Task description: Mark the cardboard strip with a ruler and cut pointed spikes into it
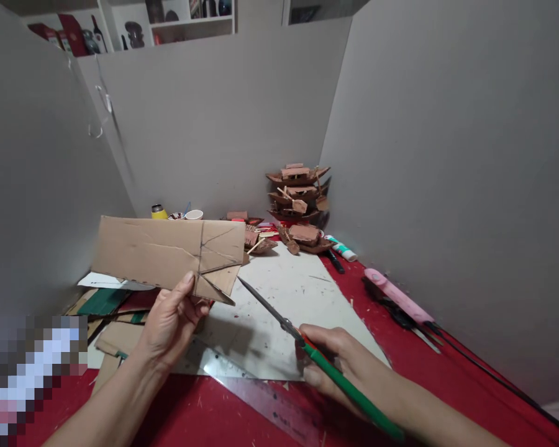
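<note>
My left hand (177, 316) pinches the lower edge of a long piece of cardboard (149, 248), thumb on its face. Dark pen lines cross the cardboard's right end, and a wedge-shaped flap at its lower right corner stands partly cut apart. In my right hand (330, 360) is a pair of scissors (349, 385) with green handles, its dark blades pointing up and left. Their tip is just right of the cardboard, apart from it. The blades look nearly closed. Beneath both hands lies a white board (298, 298) with a clear ruler (265, 403) across its front edge.
Small brown model boats (298, 192) are stacked at the back, with others beside them. Cardboard scraps (121, 335) lie at left. A pink corded tool (395, 295) and a white-green tube (342, 248) rest at right on the red tabletop (428, 397). Grey walls enclose the sides.
</note>
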Available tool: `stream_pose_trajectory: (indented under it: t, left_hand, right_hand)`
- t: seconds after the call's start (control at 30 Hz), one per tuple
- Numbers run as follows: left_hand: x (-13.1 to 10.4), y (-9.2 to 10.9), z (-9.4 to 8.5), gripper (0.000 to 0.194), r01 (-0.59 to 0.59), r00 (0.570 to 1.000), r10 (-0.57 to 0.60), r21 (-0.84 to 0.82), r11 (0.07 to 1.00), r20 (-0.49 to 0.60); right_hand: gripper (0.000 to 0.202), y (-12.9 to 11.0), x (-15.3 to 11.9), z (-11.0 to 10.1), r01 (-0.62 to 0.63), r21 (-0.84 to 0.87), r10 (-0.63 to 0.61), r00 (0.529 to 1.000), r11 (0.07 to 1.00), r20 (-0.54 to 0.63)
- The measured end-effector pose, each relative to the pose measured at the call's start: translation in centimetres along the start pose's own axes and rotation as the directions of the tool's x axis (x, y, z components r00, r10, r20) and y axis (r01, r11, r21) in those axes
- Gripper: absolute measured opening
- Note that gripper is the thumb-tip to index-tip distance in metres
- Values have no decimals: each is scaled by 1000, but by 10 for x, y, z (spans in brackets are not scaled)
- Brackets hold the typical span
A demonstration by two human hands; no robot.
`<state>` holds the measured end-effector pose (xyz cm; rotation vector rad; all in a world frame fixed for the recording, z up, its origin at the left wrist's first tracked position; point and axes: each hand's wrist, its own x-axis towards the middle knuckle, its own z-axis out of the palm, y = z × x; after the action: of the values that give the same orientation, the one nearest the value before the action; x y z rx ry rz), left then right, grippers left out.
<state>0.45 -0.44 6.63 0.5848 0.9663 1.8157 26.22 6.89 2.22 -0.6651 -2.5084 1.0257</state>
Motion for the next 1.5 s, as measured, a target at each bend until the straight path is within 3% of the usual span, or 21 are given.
stream_pose_trajectory:
  t: [0.23, 0.57, 0.83, 1.07, 1.5]
  left_hand:
    - [2, -5, -1, 21, -38, 998, 41, 56, 998, -40]
    - [-4, -7, 5, 18, -58, 998, 56, 124, 991, 20]
    - [1, -11, 1, 26, 0, 999, 4, 103, 995, -37]
    - [-3, -8, 2, 28, 66, 995, -62, 46, 997, -82]
    - [-8, -14, 5, 32, 108, 984, -114, -51, 993, -138]
  right_hand:
    - [53, -12, -4, -4, 7, 57, -4, 998, 998, -60]
    - [38, -10, 3, -4, -104, 7, 102, 989, 995, 108]
    - [39, -9, 3, -8, -109, 70, 96, 981, 992, 167]
    - [42, -9, 3, -10, -90, 241, 26, 966, 966, 256]
    - [40, -7, 4, -2, -41, 323, -25, 980, 946, 195]
